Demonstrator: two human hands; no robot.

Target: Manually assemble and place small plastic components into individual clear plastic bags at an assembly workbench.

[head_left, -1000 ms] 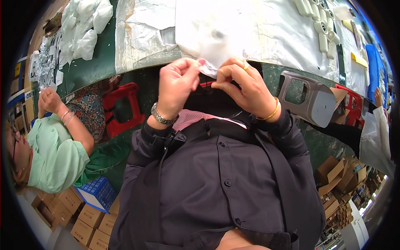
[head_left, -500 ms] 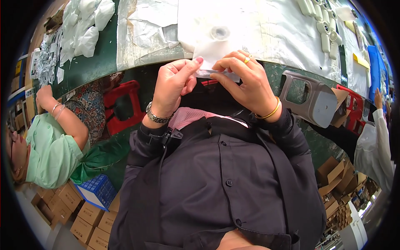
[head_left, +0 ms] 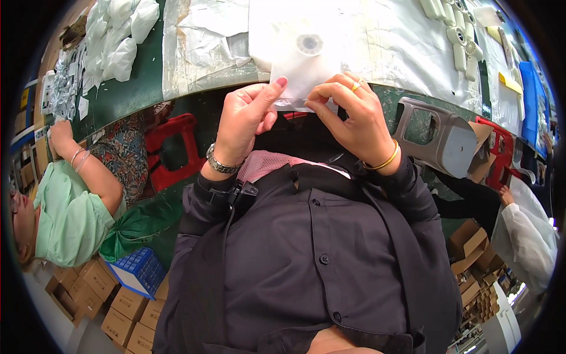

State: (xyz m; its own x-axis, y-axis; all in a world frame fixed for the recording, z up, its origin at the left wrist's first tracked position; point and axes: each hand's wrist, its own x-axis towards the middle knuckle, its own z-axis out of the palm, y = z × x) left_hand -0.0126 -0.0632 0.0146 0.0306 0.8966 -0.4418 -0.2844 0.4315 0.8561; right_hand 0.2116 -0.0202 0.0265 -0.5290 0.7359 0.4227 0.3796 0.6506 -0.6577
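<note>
our left hand (head_left: 247,115) pinched the white bag (head_left: 292,74) at the near edge of the table (head_left: 141,88); the bag lay across that edge, a round part (head_left: 309,44) showing through; our right hand (head_left: 356,112) pinched its near rim. uneven tugging, we judged, might tear it.

Bag (head_left: 295,71): is being flanked by left hand (head_left: 244,118) and right hand (head_left: 354,115)
Table (head_left: 138,85): is being occupied by packets (head_left: 121,59) left, fans (head_left: 458,53) right
</note>
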